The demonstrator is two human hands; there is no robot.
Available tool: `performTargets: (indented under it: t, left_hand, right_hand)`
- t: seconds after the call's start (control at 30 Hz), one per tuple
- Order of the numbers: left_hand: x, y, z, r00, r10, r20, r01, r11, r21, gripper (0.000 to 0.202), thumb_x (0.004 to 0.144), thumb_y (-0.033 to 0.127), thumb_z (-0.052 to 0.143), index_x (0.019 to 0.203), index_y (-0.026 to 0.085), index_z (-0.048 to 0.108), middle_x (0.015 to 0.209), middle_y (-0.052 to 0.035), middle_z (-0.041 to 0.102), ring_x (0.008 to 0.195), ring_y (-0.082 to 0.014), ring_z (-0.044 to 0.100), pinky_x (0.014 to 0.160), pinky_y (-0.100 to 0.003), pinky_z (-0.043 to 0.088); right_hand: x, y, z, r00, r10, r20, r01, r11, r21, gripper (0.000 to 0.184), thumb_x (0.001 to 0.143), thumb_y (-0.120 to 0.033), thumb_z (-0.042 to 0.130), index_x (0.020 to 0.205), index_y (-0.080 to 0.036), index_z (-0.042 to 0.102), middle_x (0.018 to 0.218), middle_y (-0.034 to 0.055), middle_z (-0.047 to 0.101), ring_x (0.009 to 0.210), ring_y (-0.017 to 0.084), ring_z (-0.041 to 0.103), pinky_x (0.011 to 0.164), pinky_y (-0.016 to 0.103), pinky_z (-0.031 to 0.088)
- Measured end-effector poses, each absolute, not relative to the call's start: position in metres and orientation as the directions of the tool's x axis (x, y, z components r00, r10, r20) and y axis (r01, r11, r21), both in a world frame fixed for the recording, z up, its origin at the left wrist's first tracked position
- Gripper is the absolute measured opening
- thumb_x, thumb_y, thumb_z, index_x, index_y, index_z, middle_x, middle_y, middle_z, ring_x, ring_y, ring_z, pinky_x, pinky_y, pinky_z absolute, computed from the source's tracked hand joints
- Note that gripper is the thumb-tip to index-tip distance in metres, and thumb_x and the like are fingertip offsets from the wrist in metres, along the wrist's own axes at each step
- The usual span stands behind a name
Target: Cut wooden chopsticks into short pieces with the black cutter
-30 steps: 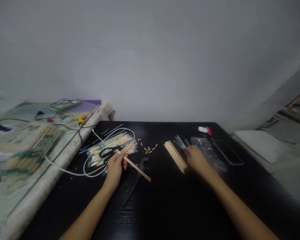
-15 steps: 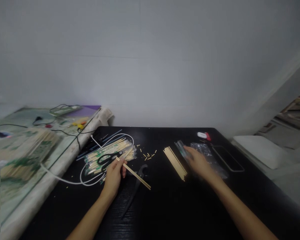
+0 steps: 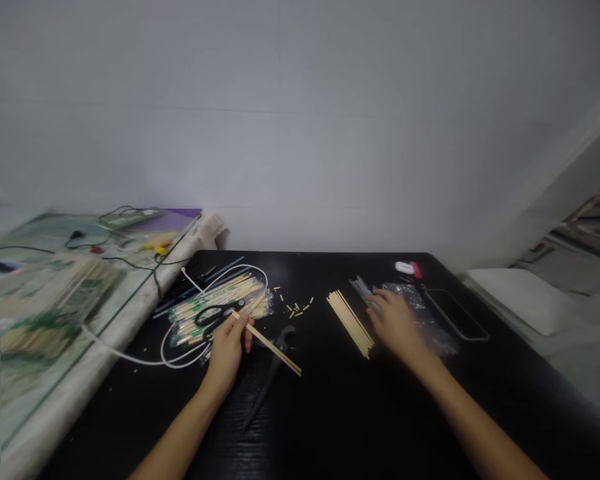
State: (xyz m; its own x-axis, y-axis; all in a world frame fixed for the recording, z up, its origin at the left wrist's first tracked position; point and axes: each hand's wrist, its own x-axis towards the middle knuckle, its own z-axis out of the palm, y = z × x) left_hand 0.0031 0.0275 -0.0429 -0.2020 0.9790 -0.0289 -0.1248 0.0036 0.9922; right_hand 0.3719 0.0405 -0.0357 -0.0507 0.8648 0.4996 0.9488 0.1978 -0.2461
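Note:
My left hand point(image 3: 230, 343) is closed on a pair of wooden chopsticks point(image 3: 275, 347), which slant down to the right over the table. Below them lie dark metal pincers point(image 3: 267, 393). Just behind that hand, black-handled scissors point(image 3: 213, 317) rest on a heap of plastic-wrapped chopsticks point(image 3: 185, 333). My right hand point(image 3: 395, 323) is over several clear plastic wrappers point(image 3: 363, 290), its fingers stretched out and the fingertips at them; slight blur hides whether it touches them. Left of it lies a neat row of bare chopsticks point(image 3: 350, 323).
Short wood offcuts point(image 3: 296, 310) are scattered mid-table. A white cable point(image 3: 180, 365) loops around the wrapped heap. Right of my right hand are crumpled clear plastic point(image 3: 407, 297), a phone-shaped frame point(image 3: 457, 313) and a small white case point(image 3: 405, 267). More packed chopsticks point(image 3: 75, 287) sit on the left table.
My right hand has shifted slightly at the wrappers, its fingers now looking more spread. The left hand and its chopsticks stay nearly in place.

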Motion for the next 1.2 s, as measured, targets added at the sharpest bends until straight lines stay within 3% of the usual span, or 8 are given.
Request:
performTargets:
  t: [0.1,0.3,0.4,0.57,0.7,0.93,1.07,1.2]
  left_hand:
    - [0.005,0.025,-0.038,-0.173,0.985,-0.004,-0.118,-0.017,0.993,0.045,0.082,0.061,0.07,0.076,0.016,0.066,0.05,0.0042,0.051,0.046,-0.0103,0.045,0.046,-0.023,0.037]
    - [0.011,0.015,-0.023,-0.001,1.0,0.023,-0.133,-0.023,0.991,0.048,0.081,0.061,0.074,0.088,0.013,0.074,0.066,-0.003,0.067,0.051,-0.0119,0.054,0.049,-0.025,0.044]
    - [0.013,0.009,-0.016,0.1,0.992,0.081,-0.047,-0.077,0.996,0.046,0.083,0.059,0.073,0.09,0.014,0.078,0.074,-0.0073,0.073,0.055,-0.0137,0.059,0.053,-0.027,0.049]
    - [0.016,-0.005,-0.009,0.177,0.963,0.203,0.174,-0.233,0.957,0.038,0.091,0.051,0.065,0.104,0.019,0.082,0.087,-0.0106,0.078,0.067,-0.0199,0.067,0.063,-0.033,0.056]
    - [0.025,-0.018,-0.014,0.446,0.849,0.283,0.365,-0.461,0.809,0.03,0.096,0.041,0.062,0.116,0.029,0.08,0.097,-0.0094,0.079,0.083,-0.0214,0.071,0.082,-0.036,0.056]
    - [0.043,-0.028,-0.022,0.747,0.635,0.197,0.42,-0.681,0.6,0.03,0.096,0.031,0.061,0.121,0.031,0.077,0.107,-0.008,0.075,0.099,-0.0224,0.068,0.09,-0.036,0.053]
    - [0.032,-0.022,-0.01,0.719,0.67,0.185,0.527,-0.699,0.484,0.053,0.087,0.017,0.06,0.139,0.025,0.063,0.119,-0.0099,0.069,0.111,-0.0265,0.063,0.101,-0.044,0.048]
    - [0.012,-0.01,-0.003,0.507,0.848,0.157,0.768,-0.527,0.364,0.063,0.084,0.046,0.072,0.14,0.019,0.058,0.129,-0.0154,0.061,0.12,-0.0349,0.057,0.106,-0.052,0.045]
  right_hand:
    - [0.341,0.026,-0.02,-0.025,0.858,0.512,0.845,0.292,-0.447,0.023,0.093,-0.023,0.054,0.103,-0.02,0.075,0.113,0.0134,0.072,0.111,0.031,0.066,0.1,0.05,0.051]
    - [0.269,-0.012,-0.008,-0.228,0.961,0.157,0.556,0.261,-0.789,0.024,0.096,-0.033,0.062,0.112,-0.021,0.075,0.099,0.0069,0.076,0.084,0.02,0.07,0.077,0.033,0.057]
    - [0.255,-0.017,-0.02,-0.308,0.933,0.185,0.538,0.331,-0.776,0.024,0.098,-0.03,0.061,0.116,-0.021,0.075,0.107,0.0085,0.075,0.096,0.022,0.069,0.088,0.038,0.056]
    - [0.261,-0.011,-0.038,-0.109,0.925,0.363,0.626,0.347,-0.698,0.025,0.096,-0.028,0.06,0.112,-0.022,0.079,0.108,0.0131,0.07,0.103,0.028,0.065,0.095,0.048,0.053]
    - [0.266,-0.008,-0.043,-0.109,0.989,0.097,0.414,0.134,-0.9,0.042,0.1,-0.044,0.053,0.129,-0.02,0.071,0.083,0.0055,0.071,0.065,0.018,0.064,0.061,0.033,0.055]
    - [0.265,-0.004,-0.052,-0.176,0.976,-0.131,0.173,-0.1,-0.98,0.031,0.081,-0.042,0.071,0.099,-0.017,0.073,0.066,-0.0003,0.068,0.047,0.013,0.058,0.04,0.023,0.045]
    - [0.265,-0.005,-0.05,-0.175,0.974,-0.143,0.161,-0.114,-0.98,0.022,0.077,-0.035,0.069,0.09,-0.018,0.067,0.066,-0.0007,0.067,0.051,0.015,0.064,0.038,0.023,0.049]
    - [0.264,-0.009,-0.046,-0.175,0.979,-0.1,0.306,-0.042,-0.951,0.017,0.082,-0.032,0.064,0.091,-0.019,0.068,0.062,-0.0029,0.062,0.046,0.013,0.057,0.034,0.021,0.044]
